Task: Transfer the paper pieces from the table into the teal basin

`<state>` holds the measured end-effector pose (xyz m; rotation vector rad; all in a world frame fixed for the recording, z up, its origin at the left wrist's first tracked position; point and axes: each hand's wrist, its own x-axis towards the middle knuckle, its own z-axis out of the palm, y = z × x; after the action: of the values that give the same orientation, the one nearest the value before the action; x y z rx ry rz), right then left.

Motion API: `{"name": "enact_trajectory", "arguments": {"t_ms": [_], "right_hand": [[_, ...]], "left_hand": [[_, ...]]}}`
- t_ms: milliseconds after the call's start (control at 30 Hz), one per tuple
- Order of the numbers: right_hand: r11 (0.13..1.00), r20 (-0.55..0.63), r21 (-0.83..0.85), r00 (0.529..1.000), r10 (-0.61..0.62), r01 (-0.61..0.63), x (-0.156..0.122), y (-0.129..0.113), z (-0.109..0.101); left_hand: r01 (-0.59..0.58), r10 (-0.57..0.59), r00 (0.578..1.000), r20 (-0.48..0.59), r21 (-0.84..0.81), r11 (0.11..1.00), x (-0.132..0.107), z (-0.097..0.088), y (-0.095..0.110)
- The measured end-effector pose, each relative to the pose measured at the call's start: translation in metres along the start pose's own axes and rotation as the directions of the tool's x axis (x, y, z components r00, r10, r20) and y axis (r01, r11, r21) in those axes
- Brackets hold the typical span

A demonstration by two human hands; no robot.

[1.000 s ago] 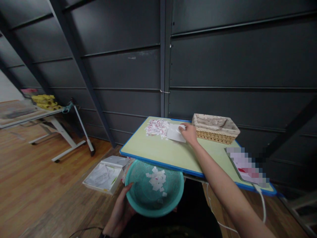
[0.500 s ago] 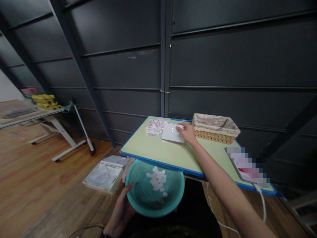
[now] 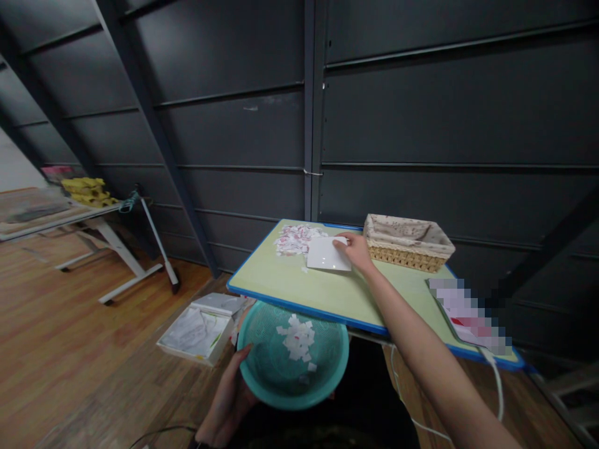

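White card (image 3: 327, 254) on the desk (image 3: 299, 287), lying flat towards the far edge, a little left of the middle. The right hand (image 3: 358, 251) is stretched out to it across the desk, fingers together and closed on the card's right edge; whether the thumb sits under the card, I cannot tell from here.

Just left of the card, touching its far left corner, sits a loose heap of paper scraps (image 3: 294, 239), white with red marks, close to the desk's far left corner. One stray scrap lies just off the card's near left corner.

On the other side of the hand, right beside it, stands a wicker basket (image 3: 405, 257) with a cloth lining, near the far right edge.

Down below the desk's near edge, the left hand (image 3: 229, 399) grips a teal basin (image 3: 262, 386), fingers curled up around its left wall. The basin is tucked partly under the near edge and tilted slightly towards the camera. A small cluster of white scraps (image 3: 297, 340) lies in its bottom.

Along the desk's right edge lies a blurred sheet (image 3: 468, 315), with a white cable (image 3: 496, 386) hanging off the corner beside it. On the wooden floor, left of the basin, an open white box (image 3: 201, 327).
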<state>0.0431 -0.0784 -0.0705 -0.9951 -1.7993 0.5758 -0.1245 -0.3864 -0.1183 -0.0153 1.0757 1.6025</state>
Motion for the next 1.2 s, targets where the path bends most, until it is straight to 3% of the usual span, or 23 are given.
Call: {"name": "enact_trajectory", "arguments": {"t_ms": [233, 500, 600, 967, 1100, 1200], "right_hand": [[0.996, 0.026, -0.087, 1.0, -0.005, 0.008, -0.002, -0.001, 0.002], [0.982, -0.034, -0.188, 0.999, -0.012, 0.005, 0.0, 0.004, 0.003], [0.98, -0.06, -0.201, 0.998, -0.013, 0.0, -0.001, 0.003, 0.001], [0.953, -0.044, -0.304, 0.999, -0.032, 0.017, -0.003, -0.002, -0.002], [0.957, 0.009, -0.288, 1.0, -0.021, 0.023, -0.004, -0.005, -0.001], [0.943, -0.03, -0.334, 1.0, -0.005, -0.006, -0.004, -0.006, -0.003]], "left_hand": [[0.05, -0.05, 0.998, -0.031, -0.006, 0.999, 0.002, 0.0, 0.003], [-0.03, 0.03, 1.0, -0.007, 0.021, 0.999, -0.004, 0.003, -0.002], [-0.002, 0.002, 1.0, -0.029, 0.024, 1.0, -0.004, 0.004, 0.0], [-0.052, 0.052, 0.999, 0.008, -0.003, 0.999, -0.008, 0.006, 0.0], [0.005, -0.005, 1.0, -0.017, -0.009, 1.0, -0.001, 0.002, 0.001], [0.066, -0.067, 0.997, -0.031, -0.039, 0.997, 0.002, -0.001, 0.002]]}}
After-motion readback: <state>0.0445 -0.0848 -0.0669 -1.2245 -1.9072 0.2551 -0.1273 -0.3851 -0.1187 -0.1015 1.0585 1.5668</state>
